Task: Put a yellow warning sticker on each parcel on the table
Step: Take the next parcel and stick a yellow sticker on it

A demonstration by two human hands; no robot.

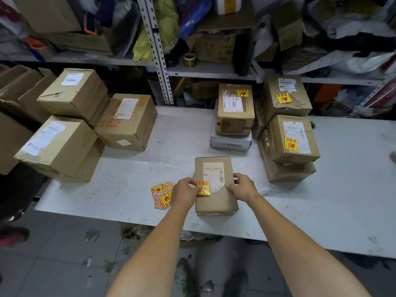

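The left hand (185, 192) pinches a yellow warning sticker (203, 188) against the top of the small parcel (215, 200), at its 9 o'clock side. The right hand (241, 186), fingers curled, grips the 3 o'clock edge. A pile of spare stickers (161, 195) lies on the table (132, 179) at 9 o'clock.

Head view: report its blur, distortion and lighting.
Head view: wide-angle bending leans the shelf post and skews the table edges; head view again: clutter on the top shelf is soft, while the middle parcel and its yellow sticker look fairly sharp; lighting is flat, without hard glare.
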